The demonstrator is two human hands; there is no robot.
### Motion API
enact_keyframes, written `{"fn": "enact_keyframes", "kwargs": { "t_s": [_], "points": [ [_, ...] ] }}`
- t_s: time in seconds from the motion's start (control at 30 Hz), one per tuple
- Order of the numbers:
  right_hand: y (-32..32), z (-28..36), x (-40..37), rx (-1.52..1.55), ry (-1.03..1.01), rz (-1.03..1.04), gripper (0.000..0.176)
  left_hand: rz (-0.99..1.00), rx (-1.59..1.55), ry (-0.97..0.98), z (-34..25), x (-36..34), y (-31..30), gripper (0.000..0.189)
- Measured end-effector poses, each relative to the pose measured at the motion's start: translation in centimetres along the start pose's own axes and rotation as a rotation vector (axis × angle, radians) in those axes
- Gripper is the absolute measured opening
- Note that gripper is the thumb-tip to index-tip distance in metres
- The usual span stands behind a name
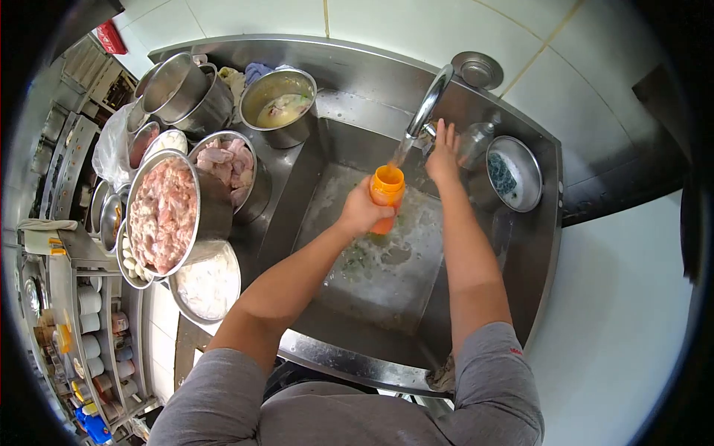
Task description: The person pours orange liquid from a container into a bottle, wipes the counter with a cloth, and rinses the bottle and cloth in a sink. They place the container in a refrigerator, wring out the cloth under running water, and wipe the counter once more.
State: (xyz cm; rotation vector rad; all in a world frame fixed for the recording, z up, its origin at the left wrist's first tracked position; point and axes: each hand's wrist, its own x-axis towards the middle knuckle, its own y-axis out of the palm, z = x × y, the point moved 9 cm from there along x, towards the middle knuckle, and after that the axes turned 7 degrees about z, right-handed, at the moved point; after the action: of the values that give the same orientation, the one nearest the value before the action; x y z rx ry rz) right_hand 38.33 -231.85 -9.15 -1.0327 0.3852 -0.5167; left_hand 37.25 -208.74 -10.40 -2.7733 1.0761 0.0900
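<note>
My left hand (362, 209) is wrapped round an orange plastic bottle (388, 195), its open mouth upward, over the steel sink (387, 290). Above it, the curved chrome faucet (429, 100) points down, and water appears to run from the spout into the bottle. My right hand (444, 156) is at the faucet's right side, by its small lever, fingers stretched out; the hand partly hides whether it touches the lever. Shallow water with green scraps covers the sink floor.
On the left counter stand a bowl of minced meat (163, 215), a pot of raw meat pieces (227, 167), a pot with yellowish liquid (279, 104) and a bowl of white powder (208, 282). A bowl with a scouring pad (502, 176) sits on the right ledge, near a clear bottle (477, 139).
</note>
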Motion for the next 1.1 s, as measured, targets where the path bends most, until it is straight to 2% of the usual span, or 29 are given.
{"fn": "enact_keyframes", "kwargs": {
  "t_s": [0.03,0.07,0.1,0.13,0.2,0.23,0.27,0.33,0.4,0.43,0.5,0.57,0.63,0.87,0.97,1.03,1.07,1.1],
  "points": [
    [-0.8,0.2,-0.1,-0.113,-0.001,-0.024,0.075,-0.009,-0.145,0.042,-0.1,-0.2,0.1,0.061],
    [-1.4,0.6,-0.3,-0.227,-0.004,-0.049,0.075,-0.017,-0.144,0.036,0.3,-0.3,0.3,0.061],
    [-2.3,1.2,-1.0,-0.27,-0.044,-0.141,0.071,-0.143,-0.199,0.112,0.4,-0.7,-0.5,0.059],
    [-2.0,1.4,-1.3,-0.266,-0.052,-0.137,0.071,-0.271,-0.251,0.19,0.6,-1.2,-1.5,0.058],
    [-3.4,3.0,-2.9,-0.082,-0.21,-0.344,0.06,-0.364,-0.256,0.192,1.5,-1.4,-2.6,0.058],
    [-4.5,4.7,-4.5,0.04,-0.288,-0.384,0.051,-0.449,-0.268,0.19,1.6,-1.8,-3.6,0.058],
    [-4.2,5.6,-4.8,0.041,-0.3,-0.383,0.051,-0.46,-0.27,0.196,1.5,-1.6,-4.1,0.058],
    [2.5,6.5,-5.2,1.208,-0.159,0.431,0.046,-0.435,-0.256,0.173,0.9,-2.1,-4.4,0.059],
    [1.9,10.4,-7.8,1.259,-0.374,0.471,0.046,-0.412,-0.233,0.15,0.2,-2.4,-4.3,0.059],
    [2.4,11.1,-8.6,1.256,-0.375,0.472,0.046,-0.391,-0.207,0.14,0.0,-2.1,-4.3,0.06],
    [1.5,14.2,-10.7,0.812,-0.725,0.343,0.046,-0.385,-0.191,0.156,0.3,-1.5,-4.1,0.059],
    [2.1,14.3,-10.4,0.744,-0.666,0.291,0.048,-0.382,-0.178,0.167,0.7,-1.3,-3.8,0.059],
    [2.4,14.1,-10.0,0.683,-0.558,0.202,0.047,-0.414,0.032,0.205,-1.3,-1.6,-4.2,0.058],
    [-0.4,16.5,-11.2,0.551,-0.709,0.008,0.045,-0.433,0.045,0.203,-2.2,-1.5,-5.1,0.057],
    [-0.7,17.7,-11.9,0.425,-0.786,0.07,0.036,-0.437,0.051,0.165,-2.6,-2.3,-5.6,0.063],
    [2.7,15.8,-10.0,0.714,-0.561,0.367,0.035,-0.309,0.113,0.004,-1.9,-2.9,-5.7,0.065],
    [3.0,15.5,-9.6,0.716,-0.566,0.371,0.035,-0.315,0.114,0.003,-2.1,-3.5,-6.2,0.065],
    [5.6,14.0,-9.0,1.099,-0.25,0.637,0.037,-0.244,0.134,-0.03,-1.8,-3.8,-6.0,0.065]
  ]
}}
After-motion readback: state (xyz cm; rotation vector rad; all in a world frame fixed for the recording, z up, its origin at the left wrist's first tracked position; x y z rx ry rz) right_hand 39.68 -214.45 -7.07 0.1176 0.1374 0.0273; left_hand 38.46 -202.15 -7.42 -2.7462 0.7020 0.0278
